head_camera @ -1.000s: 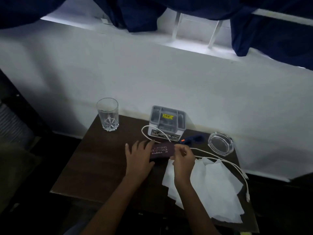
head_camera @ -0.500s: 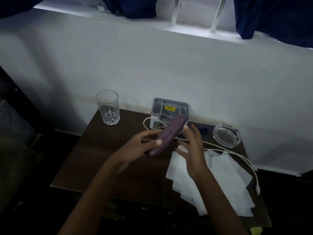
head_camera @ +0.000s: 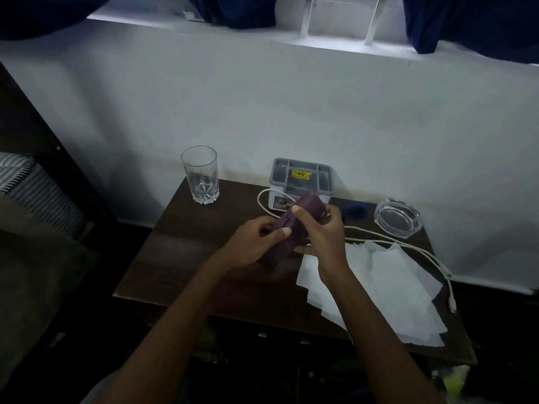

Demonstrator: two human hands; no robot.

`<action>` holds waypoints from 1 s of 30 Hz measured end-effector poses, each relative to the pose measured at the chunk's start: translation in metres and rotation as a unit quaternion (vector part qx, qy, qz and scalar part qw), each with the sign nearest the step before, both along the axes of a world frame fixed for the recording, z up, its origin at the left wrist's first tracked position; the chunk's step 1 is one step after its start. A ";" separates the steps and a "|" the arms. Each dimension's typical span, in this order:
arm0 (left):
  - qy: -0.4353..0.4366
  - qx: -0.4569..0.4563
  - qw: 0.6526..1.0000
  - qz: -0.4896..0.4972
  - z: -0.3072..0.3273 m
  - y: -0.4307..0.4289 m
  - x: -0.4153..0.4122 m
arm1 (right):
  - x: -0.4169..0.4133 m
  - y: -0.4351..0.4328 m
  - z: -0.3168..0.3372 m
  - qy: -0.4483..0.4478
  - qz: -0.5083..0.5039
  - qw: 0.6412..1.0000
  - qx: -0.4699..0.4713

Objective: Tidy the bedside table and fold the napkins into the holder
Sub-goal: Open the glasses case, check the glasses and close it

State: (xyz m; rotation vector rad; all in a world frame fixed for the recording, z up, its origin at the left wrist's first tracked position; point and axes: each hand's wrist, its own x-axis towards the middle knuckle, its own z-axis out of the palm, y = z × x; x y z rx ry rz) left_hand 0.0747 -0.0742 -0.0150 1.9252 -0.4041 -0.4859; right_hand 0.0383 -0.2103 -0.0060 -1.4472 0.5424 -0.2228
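**Both hands raised and closed around one case**

Two bare forearms reach in from the near edge and draw together toward the middle. The left hand (head_camera: 256,243) is curled, thumb on top and fingers wrapped underneath, clasping the near end of a dark purple case (head_camera: 294,225). The right hand (head_camera: 318,228) grips the far end, thumb pressed across the top, fingers folded round the right side. The two hands sit just beside each other, knuckles tilted toward the far wall.
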 end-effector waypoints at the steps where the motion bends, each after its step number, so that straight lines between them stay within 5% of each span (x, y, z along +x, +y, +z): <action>1: -0.008 0.004 1.000 -0.001 -0.001 0.001 0.001 | 0.001 0.001 -0.001 0.002 -0.001 1.000 -0.006; 15: -0.134 0.074 0.988 -0.035 -0.003 0.008 0.006 | 0.006 0.001 -0.009 0.027 -0.004 0.994 -0.106; 20: -0.177 0.166 0.970 -0.029 -0.008 0.003 0.002 | 0.008 0.003 -0.013 0.041 -0.007 0.986 -0.163; 30: -0.242 0.306 0.921 -0.007 -0.007 -0.007 -0.007 | 0.007 0.002 -0.012 0.069 0.003 0.992 -0.105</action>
